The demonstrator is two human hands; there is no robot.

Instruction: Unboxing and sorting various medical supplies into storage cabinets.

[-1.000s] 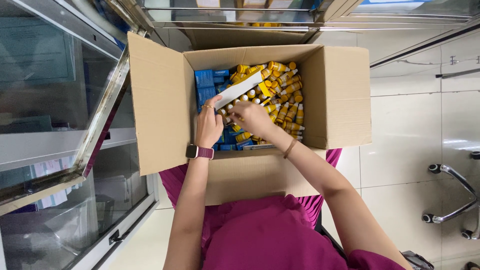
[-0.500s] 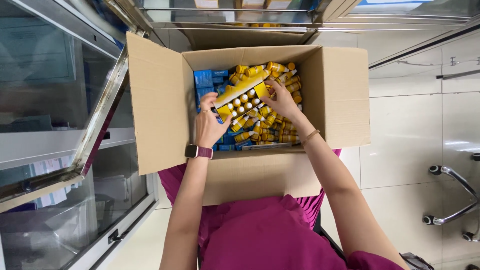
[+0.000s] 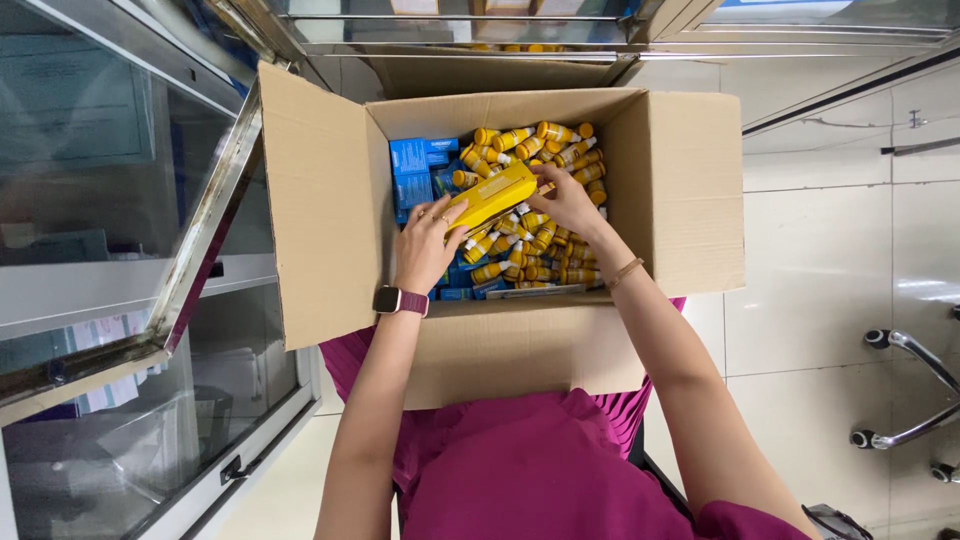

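An open cardboard carton (image 3: 320,200) rests on my lap, filled with several small yellow bottles (image 3: 560,150) with white caps and blue packets (image 3: 410,165) at the left. My left hand (image 3: 425,250), with a watch on the wrist, grips the near end of a long yellow box (image 3: 492,195). My right hand (image 3: 565,200) holds the box's far end. The box is held tilted above the loose bottles, its lid closed.
A glass cabinet door (image 3: 210,210) with a metal frame stands open at the left. More shelves (image 3: 470,30) lie beyond the carton. Tiled floor (image 3: 830,240) and chrome chair legs (image 3: 910,390) are at the right.
The yellow box was open, showing rows of white caps; its lid is now closed. My right hand moved from the bottles up to the box's far end.
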